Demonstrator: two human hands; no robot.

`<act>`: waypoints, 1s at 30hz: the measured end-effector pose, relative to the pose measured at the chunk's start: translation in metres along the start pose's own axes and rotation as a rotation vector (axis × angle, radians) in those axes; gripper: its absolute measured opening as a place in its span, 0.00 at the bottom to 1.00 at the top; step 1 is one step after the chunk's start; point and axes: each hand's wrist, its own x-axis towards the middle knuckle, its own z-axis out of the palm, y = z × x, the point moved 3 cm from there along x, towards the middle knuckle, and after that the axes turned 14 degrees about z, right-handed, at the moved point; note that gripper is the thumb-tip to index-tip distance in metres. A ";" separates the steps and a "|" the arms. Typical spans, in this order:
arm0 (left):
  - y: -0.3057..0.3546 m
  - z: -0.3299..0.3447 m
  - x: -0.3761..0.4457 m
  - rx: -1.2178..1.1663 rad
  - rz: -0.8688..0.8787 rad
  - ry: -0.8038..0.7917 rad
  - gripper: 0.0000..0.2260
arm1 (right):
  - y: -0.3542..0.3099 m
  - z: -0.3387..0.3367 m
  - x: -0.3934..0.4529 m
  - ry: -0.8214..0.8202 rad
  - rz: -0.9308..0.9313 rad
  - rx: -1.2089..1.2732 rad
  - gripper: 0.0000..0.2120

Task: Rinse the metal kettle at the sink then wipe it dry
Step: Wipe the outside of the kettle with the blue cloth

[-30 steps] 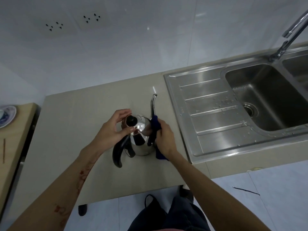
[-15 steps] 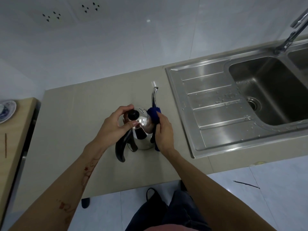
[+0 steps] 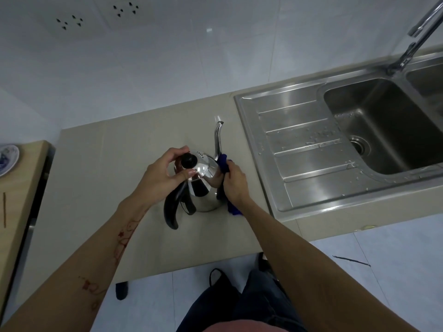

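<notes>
A shiny metal kettle (image 3: 202, 188) with a black handle, a black lid knob and a thin curved spout stands on the beige counter (image 3: 96, 188). My left hand (image 3: 160, 176) grips its lid and top around the knob. My right hand (image 3: 233, 182) presses a dark blue cloth (image 3: 223, 161) against the kettle's right side, near the base of the spout. Part of the cloth hangs out below my right wrist.
A steel sink (image 3: 374, 130) with a wet ribbed drainboard (image 3: 304, 154) lies to the right, its tap (image 3: 417, 37) at the far right. A patterned plate (image 3: 7, 158) rests on a wooden surface at the left edge. Two wall sockets sit on the tiled wall.
My right hand and the cloth have slid up the kettle's right side toward the spout base. The left hand keeps its hold on the lid.
</notes>
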 end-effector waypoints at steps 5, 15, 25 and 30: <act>-0.003 0.004 -0.003 -0.022 -0.011 0.052 0.22 | 0.016 0.006 -0.015 0.018 0.086 -0.004 0.12; -0.004 0.015 -0.010 0.028 0.036 0.093 0.23 | -0.009 -0.005 -0.100 0.019 -0.051 0.168 0.16; 0.003 0.009 -0.006 0.043 0.041 0.097 0.19 | -0.019 -0.033 -0.040 -0.012 -0.187 -0.039 0.20; -0.003 0.003 -0.007 -0.094 -0.016 -0.020 0.23 | -0.048 -0.013 -0.078 0.078 -0.554 -0.078 0.25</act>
